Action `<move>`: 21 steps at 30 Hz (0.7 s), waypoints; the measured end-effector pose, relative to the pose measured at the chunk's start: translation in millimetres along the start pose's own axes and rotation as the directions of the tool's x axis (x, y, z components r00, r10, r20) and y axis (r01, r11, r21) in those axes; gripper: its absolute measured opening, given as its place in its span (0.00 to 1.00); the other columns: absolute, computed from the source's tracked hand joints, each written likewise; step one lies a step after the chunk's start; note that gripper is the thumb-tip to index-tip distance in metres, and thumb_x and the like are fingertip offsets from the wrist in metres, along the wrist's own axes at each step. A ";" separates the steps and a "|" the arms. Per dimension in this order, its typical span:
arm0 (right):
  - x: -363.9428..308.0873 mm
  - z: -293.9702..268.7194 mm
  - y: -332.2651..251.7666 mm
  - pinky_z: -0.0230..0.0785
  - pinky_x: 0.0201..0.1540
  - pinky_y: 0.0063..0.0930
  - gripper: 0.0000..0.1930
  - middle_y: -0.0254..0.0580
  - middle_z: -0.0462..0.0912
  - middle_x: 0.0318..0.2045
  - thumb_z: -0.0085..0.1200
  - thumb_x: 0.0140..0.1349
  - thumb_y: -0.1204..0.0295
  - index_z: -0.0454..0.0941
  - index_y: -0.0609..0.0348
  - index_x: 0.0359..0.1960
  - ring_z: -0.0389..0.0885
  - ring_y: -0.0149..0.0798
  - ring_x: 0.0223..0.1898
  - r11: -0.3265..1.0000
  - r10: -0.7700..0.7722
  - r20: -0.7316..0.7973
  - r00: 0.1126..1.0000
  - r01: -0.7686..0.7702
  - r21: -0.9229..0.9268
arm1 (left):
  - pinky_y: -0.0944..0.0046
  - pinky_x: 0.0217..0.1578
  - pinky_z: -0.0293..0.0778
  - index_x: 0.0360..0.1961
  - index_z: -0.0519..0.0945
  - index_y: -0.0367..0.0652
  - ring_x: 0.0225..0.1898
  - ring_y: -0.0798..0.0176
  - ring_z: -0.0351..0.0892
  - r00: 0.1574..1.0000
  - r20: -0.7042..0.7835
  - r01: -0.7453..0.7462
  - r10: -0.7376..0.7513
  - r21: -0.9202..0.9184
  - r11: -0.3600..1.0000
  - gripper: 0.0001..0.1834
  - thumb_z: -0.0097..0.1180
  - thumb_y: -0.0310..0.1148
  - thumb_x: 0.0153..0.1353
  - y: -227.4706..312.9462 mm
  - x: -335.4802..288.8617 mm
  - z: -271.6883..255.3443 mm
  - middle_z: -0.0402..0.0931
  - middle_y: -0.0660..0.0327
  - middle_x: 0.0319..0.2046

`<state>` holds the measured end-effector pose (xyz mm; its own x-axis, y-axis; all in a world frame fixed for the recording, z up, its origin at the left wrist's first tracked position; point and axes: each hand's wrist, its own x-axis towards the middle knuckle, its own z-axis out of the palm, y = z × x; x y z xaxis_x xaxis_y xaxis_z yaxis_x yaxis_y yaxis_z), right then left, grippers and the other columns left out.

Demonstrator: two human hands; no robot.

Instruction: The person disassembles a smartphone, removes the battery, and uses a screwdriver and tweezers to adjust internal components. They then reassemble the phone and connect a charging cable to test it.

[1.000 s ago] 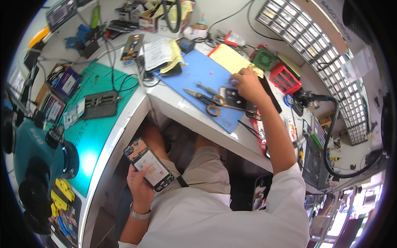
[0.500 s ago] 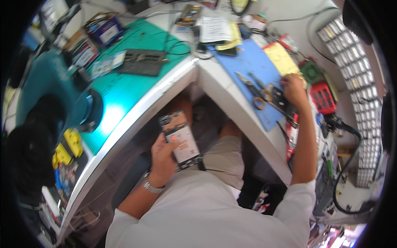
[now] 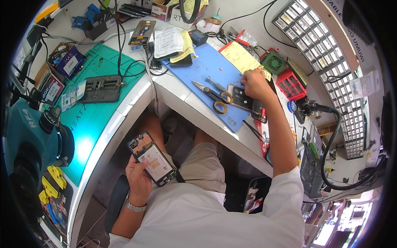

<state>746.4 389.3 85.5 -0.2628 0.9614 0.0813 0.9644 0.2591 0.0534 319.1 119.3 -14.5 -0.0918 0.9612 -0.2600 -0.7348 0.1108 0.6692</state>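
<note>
Opened phone (image 3: 153,159) is held over the lap by the left hand (image 3: 139,175): grip closed on its left long edge, thumb laid over the face. Long axis runs upper-left to lower-right, just right of the palm. Left hand is nearer; right hand (image 3: 255,85) is well apart, over the right side of the blue mat (image 3: 198,66) on the bench (image 3: 188,100), by a dark phone (image 3: 238,98) and yellow sheet (image 3: 239,56). Right fingertips are partly hidden; whether anything is pinched can't be told. Print is carried by the microscope (image 3: 29,120) and 2 boxes (image 3: 71,62); rack labels (image 3: 306,31) are too small.
</note>
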 end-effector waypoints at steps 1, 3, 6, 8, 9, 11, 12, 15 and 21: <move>0.5 -0.5 0.5 0.65 0.61 0.52 0.03 0.48 0.90 0.39 0.64 0.63 0.74 0.89 0.57 0.36 0.82 0.55 0.52 1.000 -0.010 -0.012 1.000 0.010 -0.001 | 0.58 0.62 0.81 0.62 0.78 0.32 0.55 0.61 0.88 1.000 -0.006 0.001 -0.001 0.001 1.000 0.21 0.54 0.22 0.68 0.7 -0.8 1.1 0.86 0.54 0.55; 1.4 -4.3 1.4 0.64 0.61 0.50 0.03 0.46 0.89 0.39 0.64 0.62 0.75 0.88 0.55 0.35 0.81 0.53 0.52 1.000 -0.030 -0.034 0.999 0.030 -0.006 | 0.58 0.61 0.81 0.62 0.78 0.32 0.55 0.60 0.88 1.000 -0.013 0.004 -0.004 0.001 1.000 0.21 0.54 0.22 0.68 0.7 -1.6 0.6 0.86 0.54 0.55; -3.5 -16.3 3.8 0.60 0.63 0.46 0.04 0.41 0.87 0.37 0.64 0.60 0.78 0.89 0.53 0.33 0.80 0.50 0.52 0.997 -0.059 -0.087 0.994 0.063 0.044 | 0.58 0.61 0.82 0.61 0.79 0.32 0.54 0.60 0.88 1.000 -0.018 0.003 -0.003 -0.001 1.000 0.21 0.53 0.22 0.67 0.0 -1.8 -2.9 0.87 0.53 0.54; -5.7 -14.7 4.9 0.60 0.63 0.47 0.06 0.39 0.85 0.36 0.64 0.59 0.79 0.89 0.51 0.32 0.79 0.49 0.52 0.988 -0.137 -0.090 0.986 0.143 0.059 | 0.57 0.60 0.82 0.61 0.79 0.32 0.54 0.60 0.88 1.000 -0.030 0.001 -0.001 0.005 1.000 0.21 0.53 0.22 0.67 -0.7 -1.4 -3.2 0.87 0.53 0.54; -7.2 -13.9 6.4 0.59 0.63 0.47 0.07 0.38 0.84 0.36 0.64 0.58 0.80 0.89 0.51 0.32 0.78 0.48 0.52 0.981 -0.173 -0.092 0.981 0.180 0.066 | 0.57 0.61 0.82 0.61 0.79 0.32 0.54 0.60 0.89 1.000 -0.028 0.001 -0.001 0.004 1.000 0.21 0.53 0.22 0.67 -1.1 -1.0 -2.6 0.87 0.53 0.54; -7.3 -7.0 12.2 0.59 0.63 0.47 0.07 0.38 0.84 0.36 0.65 0.57 0.80 0.89 0.50 0.31 0.79 0.48 0.53 0.984 -0.161 -0.084 0.983 0.167 0.064 | 0.57 0.61 0.82 0.61 0.79 0.32 0.54 0.60 0.89 1.000 -0.025 0.002 -0.002 0.002 1.000 0.21 0.53 0.22 0.67 -2.4 0.2 -1.1 0.87 0.53 0.54; -6.4 -4.7 12.2 0.58 0.64 0.47 0.07 0.38 0.84 0.36 0.66 0.56 0.79 0.89 0.50 0.31 0.79 0.47 0.53 0.984 -0.159 -0.079 0.984 0.164 0.065 | 0.57 0.61 0.82 0.61 0.79 0.32 0.54 0.60 0.89 1.000 -0.027 0.004 -0.004 -0.001 1.000 0.21 0.53 0.22 0.67 -2.5 -0.2 -0.7 0.87 0.53 0.54; -4.5 -5.1 12.1 0.60 0.63 0.47 0.06 0.40 0.85 0.37 0.67 0.55 0.78 0.89 0.50 0.32 0.80 0.49 0.52 0.989 -0.149 -0.084 0.985 0.147 -0.021 | 0.56 0.62 0.82 0.62 0.78 0.32 0.55 0.59 0.88 1.000 -0.007 0.013 -0.013 -0.023 1.000 0.22 0.53 0.22 0.67 -4.2 -0.4 0.4 0.86 0.52 0.55; -30.6 -27.2 -77.9 0.68 0.54 0.45 0.04 0.47 0.86 0.35 0.66 0.61 0.79 0.86 0.59 0.36 0.83 0.52 0.43 0.885 -0.082 -0.428 0.900 0.263 0.384 | 0.54 0.63 0.80 0.66 0.75 0.32 0.58 0.58 0.86 1.000 -0.010 0.008 -0.008 -0.008 1.000 0.24 0.56 0.26 0.70 -5.1 -3.7 -7.2 0.83 0.51 0.59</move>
<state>678.4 337.3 106.0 -0.3285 0.8044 0.4950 0.7961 0.5178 -0.3132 318.3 113.3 -22.0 -0.0924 0.9578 -0.2722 -0.7411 0.1165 0.6612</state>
